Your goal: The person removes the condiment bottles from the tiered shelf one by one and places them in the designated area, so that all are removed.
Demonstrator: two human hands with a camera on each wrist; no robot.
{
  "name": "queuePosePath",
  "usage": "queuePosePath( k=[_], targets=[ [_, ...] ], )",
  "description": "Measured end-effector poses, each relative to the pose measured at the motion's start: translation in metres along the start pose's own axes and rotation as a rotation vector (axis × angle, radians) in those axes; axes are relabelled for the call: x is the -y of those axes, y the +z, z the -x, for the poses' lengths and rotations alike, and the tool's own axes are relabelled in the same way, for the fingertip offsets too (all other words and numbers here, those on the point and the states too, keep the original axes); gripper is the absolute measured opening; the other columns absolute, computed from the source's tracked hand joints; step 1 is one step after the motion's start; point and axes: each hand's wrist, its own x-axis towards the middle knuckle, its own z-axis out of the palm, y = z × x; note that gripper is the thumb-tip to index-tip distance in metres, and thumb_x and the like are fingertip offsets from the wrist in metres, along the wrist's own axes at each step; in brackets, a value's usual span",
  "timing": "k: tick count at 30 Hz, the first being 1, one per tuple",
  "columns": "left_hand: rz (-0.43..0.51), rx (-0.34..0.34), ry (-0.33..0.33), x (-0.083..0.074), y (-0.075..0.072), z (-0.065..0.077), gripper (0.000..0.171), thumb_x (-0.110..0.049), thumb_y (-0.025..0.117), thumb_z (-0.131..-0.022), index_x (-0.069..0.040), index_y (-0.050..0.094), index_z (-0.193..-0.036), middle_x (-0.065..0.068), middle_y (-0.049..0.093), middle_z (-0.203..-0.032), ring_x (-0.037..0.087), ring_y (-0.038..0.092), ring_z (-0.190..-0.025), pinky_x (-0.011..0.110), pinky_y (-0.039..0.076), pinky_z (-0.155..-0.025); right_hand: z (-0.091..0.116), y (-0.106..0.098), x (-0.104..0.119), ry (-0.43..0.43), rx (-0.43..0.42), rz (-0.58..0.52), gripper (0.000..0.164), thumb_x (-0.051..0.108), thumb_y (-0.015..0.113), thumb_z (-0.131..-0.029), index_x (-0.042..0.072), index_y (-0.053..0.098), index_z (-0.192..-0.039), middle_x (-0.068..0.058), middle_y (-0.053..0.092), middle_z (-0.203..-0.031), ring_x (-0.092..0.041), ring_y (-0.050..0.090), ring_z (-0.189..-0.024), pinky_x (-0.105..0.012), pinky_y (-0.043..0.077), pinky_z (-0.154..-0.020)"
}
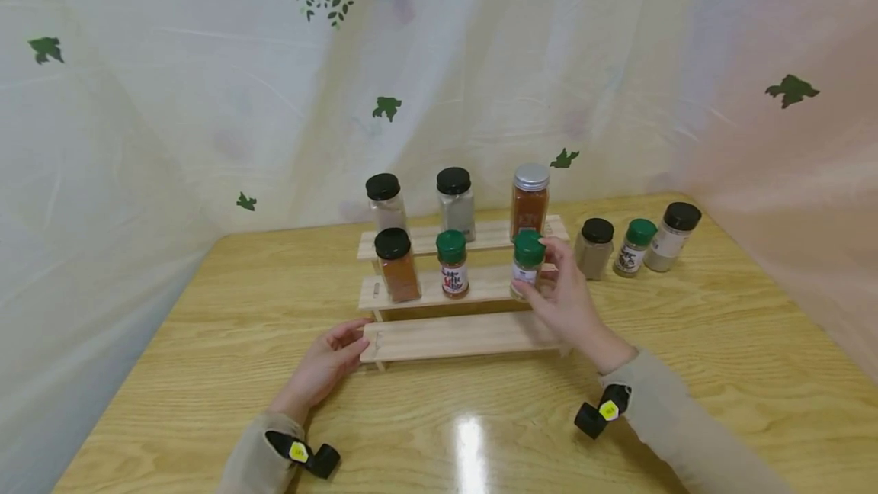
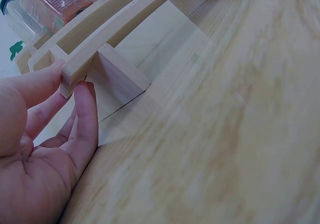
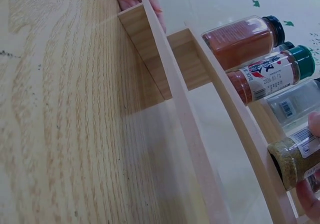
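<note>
A three-step wooden spice rack (image 1: pixel 466 335) stands on the table. My left hand (image 1: pixel 325 364) pinches the left end of its lowest step, thumb above and fingers below in the left wrist view. With my right hand (image 1: pixel 565 303) I hold a green-capped spice jar (image 1: pixel 527 269) at the right end of the middle step. Its contents look greenish-brown in the right wrist view, its base close over the step's edge. On the same step stand a black-capped jar of orange powder (image 1: pixel 400 273) and a green-capped jar with red lettering (image 1: pixel 453 269).
The top step bears two black-capped jars (image 1: pixel 456 204) and a silver-capped jar of red-brown spice (image 1: pixel 530 200). Right of the rack stand a black-capped jar (image 1: pixel 594 248), a small green-capped jar (image 1: pixel 634 248) and a taller black-capped jar (image 1: pixel 672 238). A leaf-patterned curtain (image 1: pixel 466 59) hangs behind the table (image 1: pixel 226 311).
</note>
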Motion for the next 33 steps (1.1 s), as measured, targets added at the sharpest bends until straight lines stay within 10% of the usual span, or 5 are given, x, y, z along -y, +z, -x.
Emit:
queuePosePath(
  k=[6,20,33],
  targets=[
    [0.002,0.004,0.003,0.001,0.000,0.000,0.049,-0.007,0.054,-0.095,0.007,0.037,-0.139,-0.005,0.054,-0.103,0.003,0.055,-0.089,0.018,0.048,-0.075,0.003,-0.006,-0.002,-0.004,0.025,0.008,0.074,-0.012,0.073,-0.073,0.003,0.026,-0.128,-0.024,0.055,-0.116,-0.033,0.057,-0.100,-0.044,0.051,-0.078],
    [-0.013,0.003,-0.013,0.000,0.001,0.000,0.049,-0.010,0.056,-0.095,0.004,0.040,-0.138,-0.004,0.053,-0.104,0.004,0.054,-0.088,0.018,0.048,-0.074,0.012,-0.028,-0.002,-0.061,0.044,0.031,0.076,-0.016,0.072,-0.071,0.000,0.026,-0.129,-0.021,0.054,-0.119,-0.003,0.052,-0.102,-0.021,0.049,-0.077],
    [0.024,-0.003,0.014,0.002,0.001,-0.002,0.043,-0.006,0.055,-0.094,0.004,0.044,-0.135,-0.005,0.054,-0.100,0.003,0.055,-0.086,0.018,0.048,-0.073,0.024,-0.055,-0.011,-0.036,0.091,0.171,0.073,-0.016,0.074,-0.069,-0.002,0.030,-0.126,-0.020,0.057,-0.109,-0.023,0.059,-0.095,-0.024,0.051,-0.074]
  ],
)
